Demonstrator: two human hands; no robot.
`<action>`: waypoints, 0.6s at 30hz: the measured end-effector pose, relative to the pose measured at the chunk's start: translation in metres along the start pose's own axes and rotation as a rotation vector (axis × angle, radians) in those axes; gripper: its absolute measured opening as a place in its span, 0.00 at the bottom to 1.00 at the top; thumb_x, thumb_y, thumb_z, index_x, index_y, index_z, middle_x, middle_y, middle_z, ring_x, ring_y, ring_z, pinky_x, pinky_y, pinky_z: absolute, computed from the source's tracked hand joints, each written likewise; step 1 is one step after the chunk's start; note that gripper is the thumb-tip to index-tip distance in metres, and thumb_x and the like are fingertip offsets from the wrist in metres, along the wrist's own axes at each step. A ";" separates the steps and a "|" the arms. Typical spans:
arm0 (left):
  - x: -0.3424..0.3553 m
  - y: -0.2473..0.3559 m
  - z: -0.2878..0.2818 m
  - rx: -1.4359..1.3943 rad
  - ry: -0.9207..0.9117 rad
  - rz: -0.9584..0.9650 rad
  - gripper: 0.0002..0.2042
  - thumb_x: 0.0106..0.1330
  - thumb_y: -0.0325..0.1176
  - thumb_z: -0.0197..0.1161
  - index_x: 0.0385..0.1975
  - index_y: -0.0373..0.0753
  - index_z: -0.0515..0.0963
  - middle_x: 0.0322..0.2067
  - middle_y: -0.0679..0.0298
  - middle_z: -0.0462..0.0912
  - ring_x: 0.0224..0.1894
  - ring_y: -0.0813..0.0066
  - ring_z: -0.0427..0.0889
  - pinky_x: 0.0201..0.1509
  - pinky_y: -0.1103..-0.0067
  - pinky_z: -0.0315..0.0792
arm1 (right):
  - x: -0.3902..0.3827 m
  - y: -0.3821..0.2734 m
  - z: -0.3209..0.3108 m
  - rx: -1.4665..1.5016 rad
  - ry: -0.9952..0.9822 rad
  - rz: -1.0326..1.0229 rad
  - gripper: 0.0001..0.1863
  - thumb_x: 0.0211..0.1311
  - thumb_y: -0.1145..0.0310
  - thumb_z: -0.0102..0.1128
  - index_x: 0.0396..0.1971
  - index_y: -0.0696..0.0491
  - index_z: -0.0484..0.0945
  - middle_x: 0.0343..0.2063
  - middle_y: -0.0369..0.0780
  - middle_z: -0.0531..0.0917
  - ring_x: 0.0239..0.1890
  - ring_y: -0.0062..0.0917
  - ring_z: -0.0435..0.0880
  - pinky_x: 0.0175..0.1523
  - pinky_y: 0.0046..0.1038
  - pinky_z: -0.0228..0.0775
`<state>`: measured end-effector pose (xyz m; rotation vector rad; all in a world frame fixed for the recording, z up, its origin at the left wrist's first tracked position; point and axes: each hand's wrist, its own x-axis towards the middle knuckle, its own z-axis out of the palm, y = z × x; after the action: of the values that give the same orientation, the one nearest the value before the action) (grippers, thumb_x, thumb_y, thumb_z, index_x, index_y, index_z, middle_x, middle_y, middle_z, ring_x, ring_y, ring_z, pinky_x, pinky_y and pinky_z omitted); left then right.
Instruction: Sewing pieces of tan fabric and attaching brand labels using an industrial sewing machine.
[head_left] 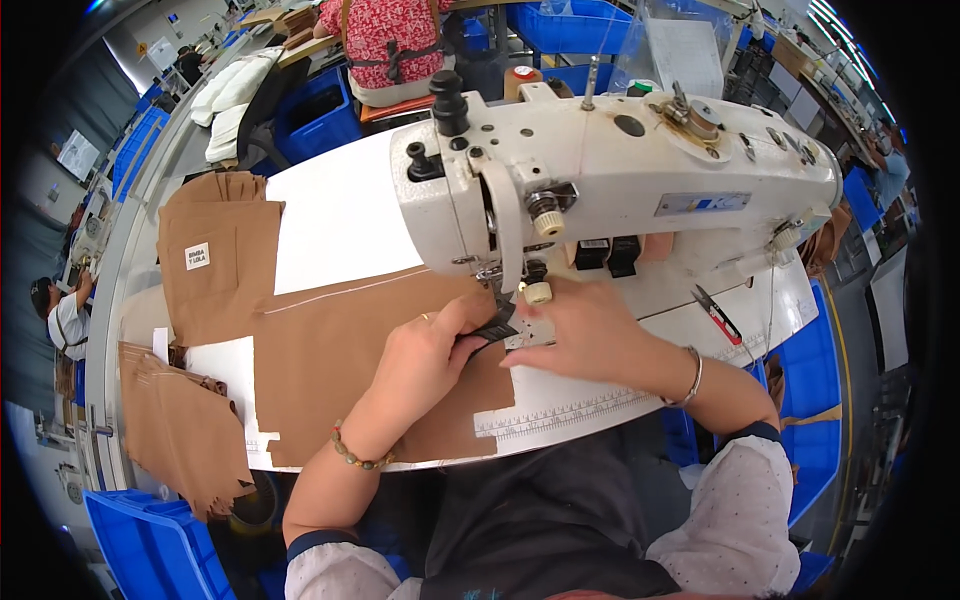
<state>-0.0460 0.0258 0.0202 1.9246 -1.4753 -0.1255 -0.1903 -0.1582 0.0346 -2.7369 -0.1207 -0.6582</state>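
A white sewing machine (600, 140) stands across the table, its needle area just beyond my hands. My left hand (425, 350) is closed, thumb and fingers pinching a small black label (492, 328) close to the presser foot. Under it lies a flat brown fabric panel (340, 350) with a pale line along its far edge. My right hand (590, 330) is beside the needle area, to the right of the label. Its thumb stands apart from the fingers, and the fingertips are partly hidden by the machine's knob.
Brown fabric pieces (225, 260) are stacked at the left, with more cut pieces (185, 420) hanging over the front edge. Red-handled thread snips (718, 315) and black rolls (607, 255) lie right of the needle. Blue bins (160, 540) stand around the table. A person in red (385, 40) sits beyond.
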 end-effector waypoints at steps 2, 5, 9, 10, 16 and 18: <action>0.001 0.008 0.002 0.121 0.019 0.053 0.22 0.60 0.31 0.72 0.55 0.40 0.76 0.28 0.64 0.84 0.31 0.66 0.84 0.34 0.74 0.79 | 0.004 0.016 0.012 0.013 0.057 0.048 0.17 0.52 0.58 0.76 0.35 0.54 0.85 0.22 0.38 0.82 0.24 0.31 0.82 0.29 0.28 0.73; 0.002 0.018 -0.007 0.297 0.056 0.033 0.23 0.57 0.31 0.73 0.54 0.42 0.77 0.30 0.64 0.84 0.30 0.63 0.83 0.35 0.73 0.78 | 0.011 0.015 0.014 0.397 -0.183 0.171 0.17 0.53 0.58 0.72 0.33 0.57 0.83 0.22 0.43 0.82 0.26 0.37 0.84 0.35 0.38 0.75; 0.000 0.005 -0.018 0.136 -0.088 -0.196 0.17 0.57 0.29 0.73 0.47 0.38 0.82 0.34 0.62 0.83 0.29 0.65 0.82 0.35 0.75 0.77 | 0.002 0.018 0.025 0.500 -0.156 0.294 0.13 0.52 0.62 0.70 0.28 0.57 0.83 0.18 0.45 0.82 0.22 0.36 0.82 0.32 0.36 0.73; 0.001 0.003 -0.016 0.135 -0.093 -0.200 0.17 0.57 0.29 0.73 0.47 0.38 0.82 0.34 0.62 0.83 0.29 0.65 0.82 0.35 0.75 0.77 | -0.003 0.024 0.030 0.483 -0.224 0.364 0.10 0.53 0.66 0.70 0.31 0.58 0.85 0.18 0.39 0.80 0.21 0.26 0.79 0.30 0.29 0.71; 0.003 0.002 -0.008 -0.077 -0.047 -0.205 0.08 0.59 0.26 0.71 0.36 0.35 0.82 0.30 0.58 0.80 0.28 0.60 0.81 0.34 0.71 0.75 | -0.002 0.021 0.028 0.571 -0.177 0.389 0.11 0.51 0.66 0.67 0.20 0.59 0.81 0.13 0.45 0.79 0.16 0.37 0.80 0.27 0.35 0.71; 0.002 0.001 -0.007 -0.116 -0.029 -0.218 0.07 0.59 0.25 0.70 0.36 0.35 0.82 0.29 0.57 0.79 0.28 0.60 0.80 0.33 0.70 0.75 | -0.001 0.020 0.027 0.554 -0.191 0.386 0.10 0.51 0.67 0.67 0.22 0.59 0.82 0.14 0.45 0.79 0.18 0.36 0.81 0.28 0.35 0.72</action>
<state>-0.0426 0.0269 0.0264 1.9906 -1.2451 -0.3314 -0.1767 -0.1687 0.0055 -2.1894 0.1574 -0.2101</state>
